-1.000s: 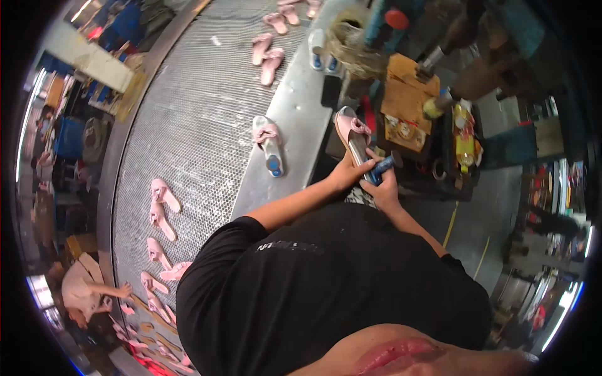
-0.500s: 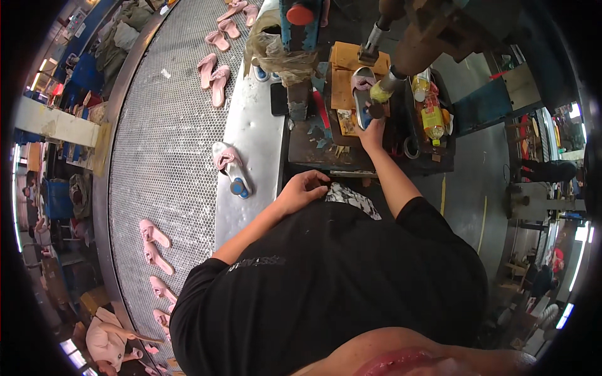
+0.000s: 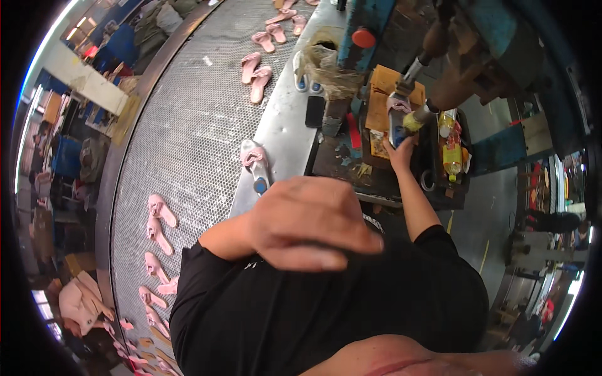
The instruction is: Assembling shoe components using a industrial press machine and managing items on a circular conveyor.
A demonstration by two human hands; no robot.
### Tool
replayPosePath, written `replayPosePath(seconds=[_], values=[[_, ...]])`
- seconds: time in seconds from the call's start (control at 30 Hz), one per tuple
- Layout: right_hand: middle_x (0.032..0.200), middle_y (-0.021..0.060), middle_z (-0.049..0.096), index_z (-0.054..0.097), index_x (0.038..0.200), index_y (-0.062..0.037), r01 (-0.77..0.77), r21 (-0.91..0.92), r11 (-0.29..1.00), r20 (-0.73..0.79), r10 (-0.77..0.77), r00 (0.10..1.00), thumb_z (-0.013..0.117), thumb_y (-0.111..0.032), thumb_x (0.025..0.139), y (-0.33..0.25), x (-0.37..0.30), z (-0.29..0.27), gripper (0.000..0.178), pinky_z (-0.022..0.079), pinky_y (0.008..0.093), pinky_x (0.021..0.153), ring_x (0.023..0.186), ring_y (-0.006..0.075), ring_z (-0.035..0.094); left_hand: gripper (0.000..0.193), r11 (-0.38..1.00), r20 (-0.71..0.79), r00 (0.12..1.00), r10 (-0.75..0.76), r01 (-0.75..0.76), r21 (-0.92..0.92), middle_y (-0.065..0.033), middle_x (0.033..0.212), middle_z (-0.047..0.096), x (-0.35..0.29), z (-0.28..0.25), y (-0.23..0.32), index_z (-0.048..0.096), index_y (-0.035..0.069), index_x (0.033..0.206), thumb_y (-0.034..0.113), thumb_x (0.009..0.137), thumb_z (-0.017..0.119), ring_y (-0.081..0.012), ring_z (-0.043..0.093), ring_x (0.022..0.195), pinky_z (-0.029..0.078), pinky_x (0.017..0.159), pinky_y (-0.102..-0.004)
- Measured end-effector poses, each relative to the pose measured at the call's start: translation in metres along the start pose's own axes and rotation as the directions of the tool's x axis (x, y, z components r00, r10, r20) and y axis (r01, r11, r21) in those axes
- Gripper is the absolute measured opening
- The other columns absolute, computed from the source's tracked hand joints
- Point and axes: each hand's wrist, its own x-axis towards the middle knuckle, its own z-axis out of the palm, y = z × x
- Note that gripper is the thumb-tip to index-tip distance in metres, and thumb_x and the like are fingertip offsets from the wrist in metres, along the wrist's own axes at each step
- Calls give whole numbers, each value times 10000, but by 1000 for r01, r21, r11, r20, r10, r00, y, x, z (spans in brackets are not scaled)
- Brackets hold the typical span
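Note:
My right hand (image 3: pixel 400 152) reaches forward and grips the heel end of a pink slipper (image 3: pixel 399 105), mounted on a grey and blue shoe last. The slipper lies under the metal heads of a press (image 3: pixel 421 113), one with a yellowish wrapped tip close beside it. My left hand (image 3: pixel 307 219) is raised in front of my chest, its fingers curled in and slightly blurred; I see nothing in it. Beyond it, a second pink slipper (image 3: pixel 254 155) on a last with a blue disc rests on the metal ledge (image 3: pixel 285 116).
Pairs of pink slippers (image 3: pixel 256 75) lie along the perforated conveyor (image 3: pixel 182 125) at left. A dark phone (image 3: pixel 315 111) and plastic-wrapped bundle (image 3: pixel 326 69) are on the ledge side. Bottles of yellow liquid (image 3: pixel 451 153) stand in a tray right of the press. Another person (image 3: pixel 81 304) is at lower left.
My left hand has risen from my lap to in front of my chest. The view has shifted, so the bench appears further right and lower. My right hand still grips the slipper under the press.

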Motion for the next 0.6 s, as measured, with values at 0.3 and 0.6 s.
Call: replayPosePath(seconds=[0.3, 0.6], values=[[1285, 292, 455, 349, 1320, 96, -31, 64, 997, -183, 42, 982, 649, -438, 836, -28, -8, -15, 781, 377, 431, 1006, 1209, 419, 449, 184, 893, -257, 872, 417, -446, -64, -193, 799, 629, 7, 54, 43, 667, -113, 920, 45, 907, 575, -243, 615, 615, 500, 516, -265], [1090, 287, 519, 460, 1155, 104, 11, -98, 995, -109, -22, 994, 620, -479, 845, -28, -9, -20, 679, 403, 451, 929, 1094, 428, 495, 112, 804, -232, 790, 568, -593, -51, -204, 824, 651, 3, 67, 54, 691, -73, 908, -22, 809, 678, -224, 582, 539, 480, 475, -268]])
